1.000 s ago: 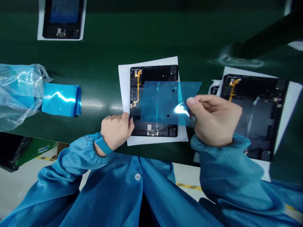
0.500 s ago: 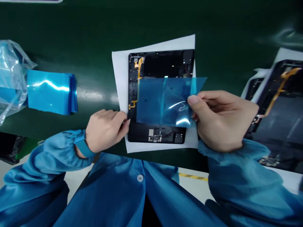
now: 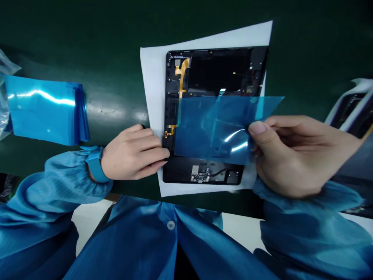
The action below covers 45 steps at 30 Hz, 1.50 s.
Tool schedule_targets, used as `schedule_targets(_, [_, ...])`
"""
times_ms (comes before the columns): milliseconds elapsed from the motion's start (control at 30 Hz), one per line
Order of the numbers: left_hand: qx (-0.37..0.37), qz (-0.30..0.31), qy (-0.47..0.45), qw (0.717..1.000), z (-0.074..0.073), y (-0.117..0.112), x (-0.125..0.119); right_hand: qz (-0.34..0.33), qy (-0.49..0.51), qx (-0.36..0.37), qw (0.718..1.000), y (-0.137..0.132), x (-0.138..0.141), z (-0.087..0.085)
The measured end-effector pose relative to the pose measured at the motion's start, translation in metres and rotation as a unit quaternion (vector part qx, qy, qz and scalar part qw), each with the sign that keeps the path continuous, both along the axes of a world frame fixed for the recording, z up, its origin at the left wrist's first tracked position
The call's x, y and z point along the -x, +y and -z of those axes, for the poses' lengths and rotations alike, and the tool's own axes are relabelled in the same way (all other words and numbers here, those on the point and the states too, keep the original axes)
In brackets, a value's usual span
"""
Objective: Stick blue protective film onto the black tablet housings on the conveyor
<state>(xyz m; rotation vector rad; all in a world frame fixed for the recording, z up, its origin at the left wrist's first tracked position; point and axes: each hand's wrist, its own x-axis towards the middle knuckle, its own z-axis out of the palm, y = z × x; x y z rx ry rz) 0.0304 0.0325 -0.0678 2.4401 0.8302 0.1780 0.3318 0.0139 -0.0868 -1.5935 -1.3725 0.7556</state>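
Head view: a translucent blue film sheet spans the middle of a black tablet housing, its left edge overlapping part of the orange flex cable and its upper right corner jutting past the housing's right side. My right hand pinches the film's right end between thumb and fingers. My left hand is loosely curled, fingertips at the housing's left edge; whether it presses there I can't tell. My hands are well apart, the housing between them.

To do this well, I judge it best to hold the film by its margin only, without creasing it, to square its edges to the housing, and to steady the housing lightly, clear of the cable and the small circuit board.

Counting: one film in my fingers, one housing before me, one white paper under it. Left of me on the green tabletop lies one stack of blue films, too tight to count, by one clear plastic bag. At the right, at least one more housing is partly in view.
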Motion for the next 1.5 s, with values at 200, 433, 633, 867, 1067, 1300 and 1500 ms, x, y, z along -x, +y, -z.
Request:
schedule_targets(200, [-0.039,0.01,-0.017,0.999,0.0016,0.0004,0.0003,-0.003,-0.015,-0.021,1.0,0.0024,0.0027,-0.0005])
schedule_targets(433, [-0.111,0.035,-0.058,0.991,0.0026,0.0009,-0.0001,-0.004,-0.021,-0.003,1.0,0.0041,0.0027,-0.001])
schedule_targets(633, [-0.108,0.038,-0.063,0.992,0.0029,0.0008,0.0001,-0.001,-0.005,-0.015,1.0,0.0046,0.0019,-0.0004])
schedule_targets(867, [-0.107,0.038,-0.065,0.991,0.0026,0.001,0.0007,-0.011,-0.005,-0.016,1.0,0.0035,0.0012,-0.0011])
schedule_targets(1067, [-0.109,0.038,-0.058,0.992,0.0022,0.0011,0.001,-0.01,0.002,-0.009,1.0,0.0032,0.0018,-0.0021])
schedule_targets(1300, [-0.111,0.04,-0.057,0.991,0.002,0.0015,0.0002,0.0,0.011,-0.004,1.0,0.0032,0.0024,-0.0024])
schedule_targets(1500, [-0.107,0.04,-0.055,0.992,0.0029,0.0013,0.0002,0.004,0.005,0.0,1.0,0.0041,0.0043,-0.0024])
